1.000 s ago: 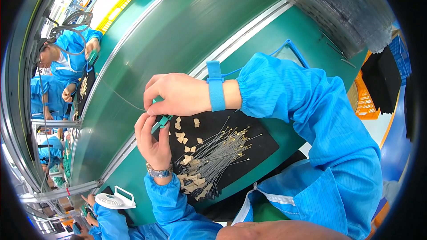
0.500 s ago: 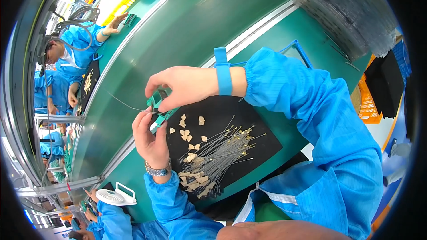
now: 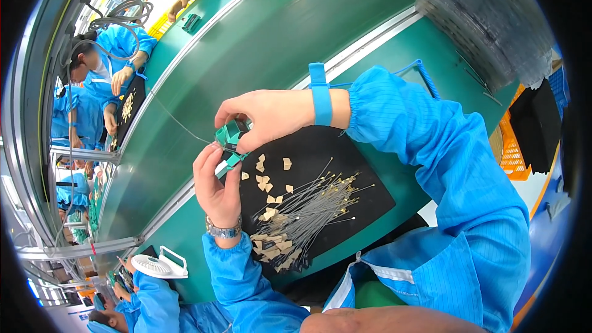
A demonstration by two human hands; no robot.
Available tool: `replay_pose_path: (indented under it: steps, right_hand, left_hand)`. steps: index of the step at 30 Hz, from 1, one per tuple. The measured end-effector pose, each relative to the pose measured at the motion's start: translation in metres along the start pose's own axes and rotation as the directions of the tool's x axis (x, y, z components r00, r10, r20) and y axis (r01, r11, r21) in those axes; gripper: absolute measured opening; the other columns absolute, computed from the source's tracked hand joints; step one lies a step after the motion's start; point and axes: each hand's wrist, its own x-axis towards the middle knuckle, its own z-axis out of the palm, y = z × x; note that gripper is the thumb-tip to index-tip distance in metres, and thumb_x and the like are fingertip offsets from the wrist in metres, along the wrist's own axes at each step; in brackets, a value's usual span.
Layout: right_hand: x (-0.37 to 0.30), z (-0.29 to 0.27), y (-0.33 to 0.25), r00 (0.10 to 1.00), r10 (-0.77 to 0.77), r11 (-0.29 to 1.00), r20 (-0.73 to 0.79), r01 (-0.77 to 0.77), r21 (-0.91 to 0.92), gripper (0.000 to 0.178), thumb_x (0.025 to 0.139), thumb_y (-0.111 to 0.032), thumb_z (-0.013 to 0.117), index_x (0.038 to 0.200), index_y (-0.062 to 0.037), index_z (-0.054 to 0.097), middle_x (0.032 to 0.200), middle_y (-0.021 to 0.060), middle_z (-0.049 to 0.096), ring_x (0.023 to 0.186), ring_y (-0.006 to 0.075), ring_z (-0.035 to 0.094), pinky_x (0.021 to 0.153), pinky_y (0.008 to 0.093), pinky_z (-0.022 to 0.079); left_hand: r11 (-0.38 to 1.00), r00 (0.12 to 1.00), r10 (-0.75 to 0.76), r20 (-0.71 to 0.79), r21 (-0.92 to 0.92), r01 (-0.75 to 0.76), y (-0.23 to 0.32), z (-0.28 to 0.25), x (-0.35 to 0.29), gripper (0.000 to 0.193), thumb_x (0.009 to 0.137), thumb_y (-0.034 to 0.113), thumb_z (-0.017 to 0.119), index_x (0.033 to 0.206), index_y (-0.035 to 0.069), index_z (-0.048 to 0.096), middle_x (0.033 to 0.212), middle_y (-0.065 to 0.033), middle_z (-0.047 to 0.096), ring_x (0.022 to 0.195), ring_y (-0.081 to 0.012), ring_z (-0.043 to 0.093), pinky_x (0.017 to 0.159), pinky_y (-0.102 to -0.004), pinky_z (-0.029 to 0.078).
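Above the far left corner of the black mat (image 3: 370, 209), my two hands come together at a small green plastic part (image 3: 229, 132) with a dark middle. My right hand (image 3: 265, 117) grips it from above with thumb and curled fingers; a blue strap circles that wrist. My left hand (image 3: 217, 188) pinches at its lower end, where a thin grey cable (image 3: 179, 122) runs out to the upper left. Fingers hide the exact grip. On the mat lies a loose bundle of thin grey cables (image 3: 314, 206) with small pale tips, beside several beige paper-like pieces (image 3: 264, 183).
A metal rail (image 3: 376, 34) divides the green table from a long green belt (image 3: 265, 37). At the far right stands a plastic-wrapped grey stack (image 3: 481, 31). A white fan (image 3: 159, 266) is at lower left. Co-workers in blue sit across the belt; another dark green part (image 3: 191, 23) lies there.
The whole view has shifted slightly, and my hands keep their hold, with the green part slightly turned. Across the belt, a co-worker's hand has drawn back from the other green part.
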Motion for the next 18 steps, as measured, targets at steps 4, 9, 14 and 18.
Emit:
replay_pose_path:
  steps: [4, 9, 14, 18]
  right_hand:
    - [0.000, 0.000, -0.001, 1.000, 0.007, 1.000, -0.008, -0.007, 0.025, 0.056, 0.076, -0.023, 0.075, 0.122, 0.0011, 0.056, 0.111, 0.0157, 0.064, 0.098, 0.0247, 0.061, 0.085, 0.0351, 0.050]
    - [-0.002, -0.006, -0.001, 0.999, 0.047, 0.999, -0.002, -0.047, -0.018, 0.058, 0.077, -0.026, 0.075, 0.124, 0.0019, 0.055, 0.113, 0.0169, 0.064, 0.101, 0.0243, 0.061, 0.088, 0.0351, 0.050]
    - [0.011, -0.022, 0.033, 0.974, 0.053, 0.965, -0.219, -0.106, -0.239, 0.053, 0.075, -0.032, 0.075, 0.115, -0.0015, 0.061, 0.098, 0.0192, 0.068, 0.093, 0.0297, 0.065, 0.084, 0.0375, 0.052]
    - [0.028, -0.055, 0.075, 0.829, -0.192, 0.821, -0.526, -0.158, -0.549, 0.042, 0.074, -0.038, 0.075, 0.095, -0.0058, 0.059, 0.087, 0.0139, 0.066, 0.087, 0.0356, 0.059, 0.077, 0.0441, 0.049]
  left_hand:
    - [1.000, 1.000, -0.011, -0.019, -0.009, 0.011, 0.001, 0.000, 0.000, 0.040, 0.081, -0.006, 0.070, 0.119, 0.001, 0.059, 0.124, -0.0156, 0.056, 0.114, -0.0277, 0.057, 0.095, -0.0372, 0.049]
    - [0.993, 1.000, 0.002, -0.003, 0.115, -0.002, 0.005, 0.003, 0.003, 0.049, 0.080, -0.004, 0.072, 0.125, 0.002, 0.056, 0.131, -0.0173, 0.052, 0.116, -0.0295, 0.057, 0.091, -0.0371, 0.051]
    - [0.970, 0.996, -0.065, -0.059, 0.231, 0.077, -0.008, -0.009, 0.002, 0.057, 0.090, 0.002, 0.062, 0.143, 0.005, 0.041, 0.152, -0.0126, 0.032, 0.129, -0.0278, 0.048, 0.091, -0.0343, 0.049]
    - [0.968, 0.975, -0.160, -0.153, 0.168, 0.185, -0.011, -0.021, 0.008, 0.051, 0.090, 0.010, 0.065, 0.138, 0.005, 0.048, 0.145, -0.0157, 0.041, 0.123, -0.0262, 0.053, 0.088, -0.0335, 0.050]
